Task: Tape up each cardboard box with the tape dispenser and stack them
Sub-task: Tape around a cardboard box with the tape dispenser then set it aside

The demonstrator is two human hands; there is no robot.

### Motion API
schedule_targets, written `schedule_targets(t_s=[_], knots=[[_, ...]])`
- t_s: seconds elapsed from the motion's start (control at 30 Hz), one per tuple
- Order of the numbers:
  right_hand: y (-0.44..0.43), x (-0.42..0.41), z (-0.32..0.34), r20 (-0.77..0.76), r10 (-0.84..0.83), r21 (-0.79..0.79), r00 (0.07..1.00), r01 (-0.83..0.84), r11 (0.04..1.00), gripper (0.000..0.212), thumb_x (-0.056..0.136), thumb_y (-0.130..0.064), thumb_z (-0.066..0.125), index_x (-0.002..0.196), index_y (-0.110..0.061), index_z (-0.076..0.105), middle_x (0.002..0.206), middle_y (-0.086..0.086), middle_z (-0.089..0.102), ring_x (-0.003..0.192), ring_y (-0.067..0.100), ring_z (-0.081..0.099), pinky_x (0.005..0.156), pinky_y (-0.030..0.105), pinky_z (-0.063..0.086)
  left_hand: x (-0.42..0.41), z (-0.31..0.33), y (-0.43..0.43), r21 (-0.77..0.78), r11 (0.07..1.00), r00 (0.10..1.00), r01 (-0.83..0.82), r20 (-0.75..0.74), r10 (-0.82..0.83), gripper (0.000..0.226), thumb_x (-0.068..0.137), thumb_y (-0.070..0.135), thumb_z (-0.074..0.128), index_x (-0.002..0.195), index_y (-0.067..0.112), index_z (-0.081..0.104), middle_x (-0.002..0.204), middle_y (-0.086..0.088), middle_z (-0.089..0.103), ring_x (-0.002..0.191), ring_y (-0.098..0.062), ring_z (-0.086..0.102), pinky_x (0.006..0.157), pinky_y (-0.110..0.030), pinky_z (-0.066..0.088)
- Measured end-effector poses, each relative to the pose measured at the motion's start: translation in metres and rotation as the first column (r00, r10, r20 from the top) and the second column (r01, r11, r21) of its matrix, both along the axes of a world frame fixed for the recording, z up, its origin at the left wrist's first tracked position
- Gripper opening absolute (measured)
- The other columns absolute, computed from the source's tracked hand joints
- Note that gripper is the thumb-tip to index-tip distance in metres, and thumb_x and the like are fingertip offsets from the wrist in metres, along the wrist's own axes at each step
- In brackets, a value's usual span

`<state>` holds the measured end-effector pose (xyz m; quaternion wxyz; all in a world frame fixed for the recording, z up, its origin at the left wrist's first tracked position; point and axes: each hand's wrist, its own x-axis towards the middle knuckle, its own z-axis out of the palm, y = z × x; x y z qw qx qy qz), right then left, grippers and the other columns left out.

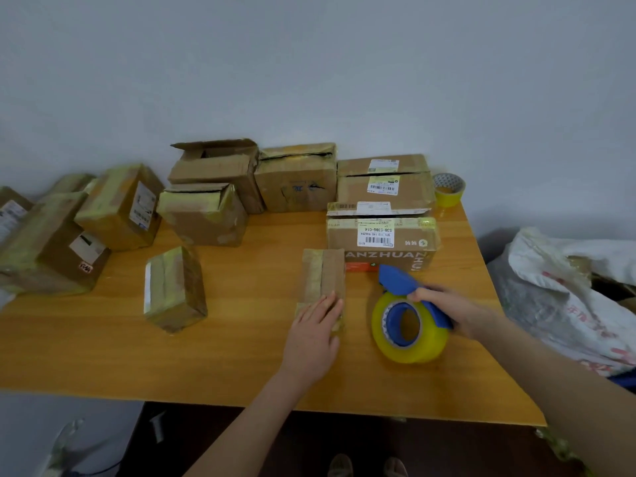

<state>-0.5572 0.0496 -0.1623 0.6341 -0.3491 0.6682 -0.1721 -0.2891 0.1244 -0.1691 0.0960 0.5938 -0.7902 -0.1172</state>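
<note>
Head view. The small box point(323, 273) lies lengthwise on the worktop point(241, 356) directly in front of me, its flap seam running from 6 to 12 o'clock. My left hand point(315, 330) lies flat on its 6 o'clock end, fingers straight and close together, gripping nothing. In my judgement this pins the box so it cannot slide when tape is drawn along the seam.

At 3 o'clock of that box, my right hand point(457, 313) is wrapped round the blue handle of the tape dispenser point(407, 325), fingers curled firmly. The yellow-tinted roll faces me and the blue blade end points to 11 o'clock, toward the box. Whether the roll rests on the worktop I cannot tell.

At 1 o'clock, touching the small box's far corner, stands the stack of boxes point(382, 235), labels facing me; this is the likely place for the finished box. An open box point(216, 163) sits at 11 o'clock by the wall with flaps raised, apparently not yet sealed. A taped box point(175, 287) stands at 9 o'clock, well apart.
</note>
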Motion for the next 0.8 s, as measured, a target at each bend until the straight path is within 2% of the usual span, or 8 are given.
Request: schedule_targets(t_s=[0.1,0.2,0.3,0.37,0.43,0.6,0.7,0.8], knots=[[0.001,-0.006,-0.012,0.023,-0.064,0.051,0.998,0.063,0.997,0.047,0.083,-0.035,0.073,0.125,-0.018,0.060,0.113,0.012,0.068,0.104,0.034,0.064,0.093,0.048,0.053,0.001,0.010,-0.003,0.034,0.999,0.986,-0.017,-0.164,0.023,0.054,0.096,0.015,0.046,0.148,0.022,0.034,0.156,0.008,0.027,0.143,-0.008,0.024,0.119,-0.026,0.013],[0.001,-0.008,-0.014,-0.146,0.035,-0.041,0.989,-0.042,0.998,0.053,0.094,-0.038,0.060,0.141,-0.018,0.049,0.116,0.003,0.060,0.099,0.024,0.059,0.082,0.039,0.050,0.017,0.020,-0.003,0.006,0.982,0.912,-0.190,-0.370,0.178,0.046,0.097,0.008,0.050,0.142,0.019,0.045,0.146,0.004,0.043,0.128,-0.016,0.047,0.109,-0.025,0.036],[0.002,-0.002,-0.001,-0.451,0.200,-0.153,0.870,-0.296,0.943,0.051,0.100,-0.030,0.051,0.147,-0.013,0.041,0.102,-0.001,0.061,0.088,0.019,0.061,0.076,0.034,0.052,0.040,0.022,0.001,0.044,0.922,0.822,-0.384,-0.439,0.363,0.042,0.098,0.005,0.047,0.140,0.012,0.047,0.144,-0.003,0.047,0.135,-0.015,0.039,0.104,-0.011,0.025],[0.004,0.015,0.013,-0.675,0.166,-0.264,0.719,-0.445,0.856,0.050,0.100,-0.027,0.051,0.147,-0.014,0.040,0.124,0.003,0.061,0.106,0.024,0.061,0.085,0.034,0.051,0.049,0.019,0.004,0.091,0.903,0.813,-0.421,-0.404,0.420,0.043,0.100,0.006,0.045,0.143,0.012,0.043,0.147,-0.004,0.044,0.138,-0.013,0.033,0.101,-0.007,0.019],[0.014,0.050,0.026,-0.632,0.124,-0.388,0.765,-0.452,0.803,0.050,0.099,-0.025,0.052,0.146,-0.013,0.042,0.143,0.005,0.052,0.121,0.026,0.056,0.094,0.031,0.045,0.048,0.015,0.009,0.133,0.903,0.824,-0.407,-0.373,0.427,0.046,0.100,0.011,0.044,0.146,0.014,0.037,0.150,-0.002,0.039,0.140,-0.012,0.029,0.103,-0.008,0.017],[0.046,0.146,0.026,-0.447,0.268,-0.405,0.853,-0.460,0.790,0.064,0.102,-0.030,0.046,0.155,-0.015,0.014,0.130,0.009,0.061,0.108,0.024,0.063,0.084,0.034,0.053,0.023,0.013,0.000,0.262,0.897,0.830,-0.356,-0.352,0.432,0.055,0.103,0.022,0.040,0.152,0.008,0.018,0.158,-0.006,0.024,0.145,-0.018,0.021,0.116,-0.026,0.017],[0.048,0.172,0.015,-0.389,0.232,-0.400,0.892,-0.390,0.829,0.067,0.101,-0.029,0.047,0.154,-0.011,0.010,0.144,0.007,0.049,0.120,0.025,0.056,0.093,0.036,0.049,0.015,0.013,-0.009,0.366,0.843,0.801,-0.393,-0.313,0.510,0.060,0.101,0.021,0.042,0.152,0.005,0.014,0.152,-0.015,0.034,0.137,-0.028,0.036,0.110,-0.034,0.031],[0.048,0.172,0.008,-0.318,0.212,-0.395,0.924,-0.332,0.857,0.075,0.100,-0.028,0.049,0.156,-0.016,-0.001,0.145,0.001,0.048,0.122,0.023,0.054,0.085,0.024,0.042,0.022,0.010,-0.013,0.449,0.801,0.760,-0.395,-0.330,0.560,0.062,0.101,0.024,0.044,0.153,0.008,0.013,0.144,-0.014,0.045,0.128,-0.029,0.046,0.104,-0.035,0.038]])
